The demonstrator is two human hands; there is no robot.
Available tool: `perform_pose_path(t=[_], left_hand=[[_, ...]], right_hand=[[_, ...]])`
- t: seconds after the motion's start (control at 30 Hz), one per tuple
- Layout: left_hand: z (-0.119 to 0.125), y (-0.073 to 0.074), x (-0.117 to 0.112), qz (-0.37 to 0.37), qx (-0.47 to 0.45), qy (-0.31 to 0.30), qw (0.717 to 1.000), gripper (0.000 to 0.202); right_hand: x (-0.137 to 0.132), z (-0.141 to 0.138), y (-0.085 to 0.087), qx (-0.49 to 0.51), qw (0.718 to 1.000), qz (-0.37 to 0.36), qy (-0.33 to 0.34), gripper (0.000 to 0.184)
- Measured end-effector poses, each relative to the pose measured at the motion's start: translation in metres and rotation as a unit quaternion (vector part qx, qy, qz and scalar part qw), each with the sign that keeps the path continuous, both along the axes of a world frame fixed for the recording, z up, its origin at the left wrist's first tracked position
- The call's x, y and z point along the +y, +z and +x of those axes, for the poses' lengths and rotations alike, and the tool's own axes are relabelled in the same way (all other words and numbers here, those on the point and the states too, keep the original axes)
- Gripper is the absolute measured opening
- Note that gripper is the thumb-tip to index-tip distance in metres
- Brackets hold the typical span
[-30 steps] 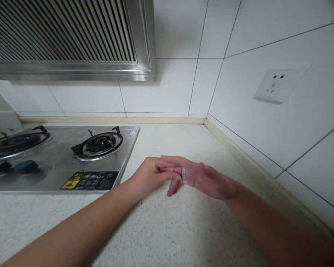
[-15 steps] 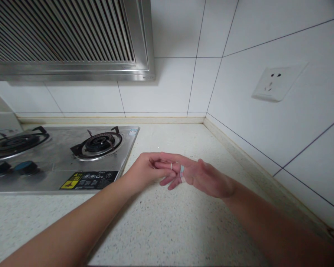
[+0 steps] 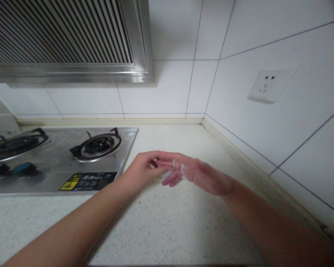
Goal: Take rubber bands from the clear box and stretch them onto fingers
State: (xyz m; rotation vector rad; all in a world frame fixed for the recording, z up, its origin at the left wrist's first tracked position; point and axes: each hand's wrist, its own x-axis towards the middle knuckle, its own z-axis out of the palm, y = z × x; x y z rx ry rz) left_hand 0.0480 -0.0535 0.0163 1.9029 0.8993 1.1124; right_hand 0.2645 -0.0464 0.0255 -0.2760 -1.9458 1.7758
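Note:
Over the countertop [image 3: 161, 226] my two hands meet. My right hand [image 3: 204, 174] is turned palm up with its fingers stretched to the left, holding nothing. A thin pale ring [image 3: 174, 165] circles one of its fingers, and light blue and pink bands [image 3: 182, 168] sit nearer the palm on neighbouring fingers. My left hand [image 3: 144, 167] is closed in a pinch at that finger, its thumb tip at the pale ring. The left fingertips are partly hidden behind the right hand's fingers.
A gas stove [image 3: 52, 163] with two burners and dark knobs is set in the counter at left. Above it hangs a metal range hood [image 3: 72, 72]. The tiled wall at right carries a power socket [image 3: 269, 85].
The pale ring sits slightly nearer the palm along the right hand's finger, with my left thumb still beside it. The right hand's lower fingers have shifted a little. The view has moved slightly.

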Motion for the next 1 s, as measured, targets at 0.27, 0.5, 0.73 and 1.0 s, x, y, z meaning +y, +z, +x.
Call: perform_pose_path(t=[0.27, 0.5, 0.73, 1.0], left_hand=[[-0.001, 0.003, -0.004, -0.016, 0.043, -0.014, 0.999, 0.013], [0.005, 0.005, -0.011, 0.042, 0.076, -0.084, 0.993, 0.013], [0.007, 0.001, -0.011, -0.031, 0.034, -0.076, 0.996, 0.016], [0.01, 0.004, -0.015, -0.034, 0.043, -0.09, 0.994, 0.011]], right_hand=[[-0.006, -0.001, 0.006, -0.039, 0.999, 0.018, 0.027, 0.09], [-0.013, -0.005, 0.003, -0.073, 0.991, 0.062, 0.091, 0.086], [-0.008, -0.002, 0.004, -0.059, 0.995, 0.048, 0.07, 0.082], [-0.009, -0.005, 0.003, -0.071, 0.992, 0.047, 0.09, 0.084]])
